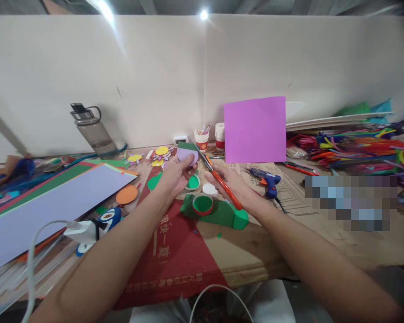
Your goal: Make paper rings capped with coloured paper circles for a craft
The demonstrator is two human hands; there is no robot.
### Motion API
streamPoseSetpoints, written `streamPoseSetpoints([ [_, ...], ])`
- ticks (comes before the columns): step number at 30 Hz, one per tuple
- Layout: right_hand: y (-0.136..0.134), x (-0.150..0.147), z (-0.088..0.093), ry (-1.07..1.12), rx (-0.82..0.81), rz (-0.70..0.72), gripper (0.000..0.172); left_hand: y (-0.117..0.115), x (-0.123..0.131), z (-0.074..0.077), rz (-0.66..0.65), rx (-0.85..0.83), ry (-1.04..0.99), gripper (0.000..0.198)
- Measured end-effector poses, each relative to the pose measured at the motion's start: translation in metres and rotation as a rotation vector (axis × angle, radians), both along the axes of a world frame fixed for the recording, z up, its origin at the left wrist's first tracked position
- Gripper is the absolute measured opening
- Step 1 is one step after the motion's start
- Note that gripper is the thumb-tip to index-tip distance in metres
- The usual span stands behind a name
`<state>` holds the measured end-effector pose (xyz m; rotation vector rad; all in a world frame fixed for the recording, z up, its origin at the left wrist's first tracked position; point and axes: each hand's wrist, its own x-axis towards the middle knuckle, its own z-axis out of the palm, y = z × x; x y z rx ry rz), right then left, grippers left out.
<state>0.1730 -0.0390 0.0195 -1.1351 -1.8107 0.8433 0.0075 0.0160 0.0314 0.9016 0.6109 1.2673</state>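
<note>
A small lilac paper piece (187,155) is pinched in the grip of the left hand (177,175), between thumb and fingers, and is held up above the tabletop (289,233). A green scrap (186,145) is seen just behind its top edge. The grip of the right hand (234,186) is closed around the orange handles of the scissors (218,177). The blades are pointed up and to the left, and their tips are met by the upper right edge of the lilac piece. How far the blades are parted cannot be told.

Directly beneath the hands, a red-rimmed lid (202,204) is set on a curled green sheet (229,215). A blue glue gun (267,180) is laid near the right hand, and a pink sheet (255,129) is propped behind it. Bare tabletop is left toward the near edge, between the forearms. On the left, a large lilac sheet (54,202) is spread out, with an orange disc (126,194) at its right end.
</note>
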Motion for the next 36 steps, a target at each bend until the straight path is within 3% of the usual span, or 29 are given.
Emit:
streamPoseSetpoints([
  [10,0.0023,0.0034,-0.0001,-0.097,0.124,-0.028,0.031,-0.0012,-0.0001,-0.0018,-0.046,0.028,0.036,0.037],
  [22,-0.0002,0.0022,0.002,0.03,0.028,0.025,0.032,-0.002,-0.0028,0.0018,-0.067,0.019,0.077,0.032],
  [36,-0.0008,0.0029,0.0041,-0.037,0.023,0.003,0.035,-0.0032,-0.0049,0.0068,-0.079,-0.009,0.08,0.026],
])
